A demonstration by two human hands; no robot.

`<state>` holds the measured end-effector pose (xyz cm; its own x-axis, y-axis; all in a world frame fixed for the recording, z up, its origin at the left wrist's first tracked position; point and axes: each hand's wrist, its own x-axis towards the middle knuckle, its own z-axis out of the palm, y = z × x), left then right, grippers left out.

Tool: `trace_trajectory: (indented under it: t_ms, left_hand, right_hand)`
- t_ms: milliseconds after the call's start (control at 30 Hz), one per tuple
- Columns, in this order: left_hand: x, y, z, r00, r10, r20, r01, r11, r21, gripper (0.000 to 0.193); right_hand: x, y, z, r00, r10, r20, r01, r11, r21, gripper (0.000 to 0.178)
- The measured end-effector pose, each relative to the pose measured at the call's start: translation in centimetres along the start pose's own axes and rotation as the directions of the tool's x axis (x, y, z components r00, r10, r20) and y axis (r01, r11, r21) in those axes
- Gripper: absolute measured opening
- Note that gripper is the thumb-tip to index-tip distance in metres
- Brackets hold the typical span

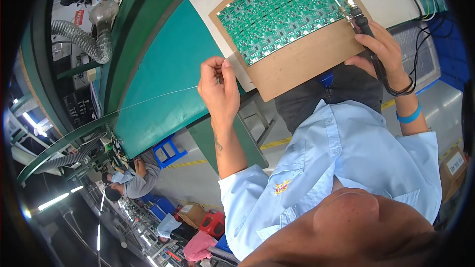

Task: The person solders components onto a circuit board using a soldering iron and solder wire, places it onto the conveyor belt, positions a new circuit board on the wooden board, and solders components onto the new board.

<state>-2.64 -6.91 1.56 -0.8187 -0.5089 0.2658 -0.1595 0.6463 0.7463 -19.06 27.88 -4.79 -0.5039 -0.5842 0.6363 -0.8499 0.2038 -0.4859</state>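
In the head view, the circuit board panel lies flat on a brown cardboard sheet, over the far part of the bench, with a white sheet showing beyond the cardboard on the left. The panel's long axis runs left to right on a slant, its right end farther away and its left end nearer.

The right hand is at the panel's near right side, its fingers wrapped around the dark handle of a two-pronged tool; a black cord loops by the wrist. The prongs point far and slightly left, so their tips sit over the panel's far right corner (whether they touch it, I cannot tell).

The left hand is off the opposite end, just left of the panel's near left corner. Its fingers are curled narrow, thumb close to forefinger, and appear to hold a thin wire that stretches away left over the bench. From these fingers, the prong tips lie far and to the right, across the panel's whole length; the right hand is clearly the nearer one to them.
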Motion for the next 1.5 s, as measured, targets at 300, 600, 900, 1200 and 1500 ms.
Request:
trace_trajectory:
  t_ms: [300, 600, 900, 1200, 1500]
  left_hand:
    - [0.7, 1.2, 1.0, 0.986, 0.142, 0.082, -0.153, 0.977, 0.148, 0.005]
    - [1.8, 3.9, 2.6, 0.955, 0.167, 0.246, -0.158, 0.986, -0.059, 0.008]
    - [4.4, 4.1, 3.6, 0.852, 0.373, 0.368, -0.372, 0.925, -0.076, 0.008]
    - [6.7, 3.6, 2.9, 0.723, 0.46, 0.516, -0.472, 0.874, -0.117, 0.009]
    - [6.8, 3.6, 3.3, 0.7, 0.428, 0.571, -0.429, 0.892, -0.143, 0.011]
  right_hand:
    - [-0.5, 2.1, -2.0, 0.999, 0.032, -0.041, -0.034, 0.998, -0.059, 0.067]
    - [1.1, -4.0, -3.1, 0.95, 0.304, -0.076, -0.29, 0.945, 0.152, 0.05]
    - [4.4, -7.8, -2.7, 0.976, 0.207, 0.074, -0.219, 0.918, 0.332, 0.044]
    - [5.2, -10.1, -2.3, 0.975, 0.169, 0.144, -0.205, 0.936, 0.285, 0.034]
    - [5.2, -10.3, -1.3, 0.973, 0.167, 0.16, -0.206, 0.938, 0.28, 0.033]
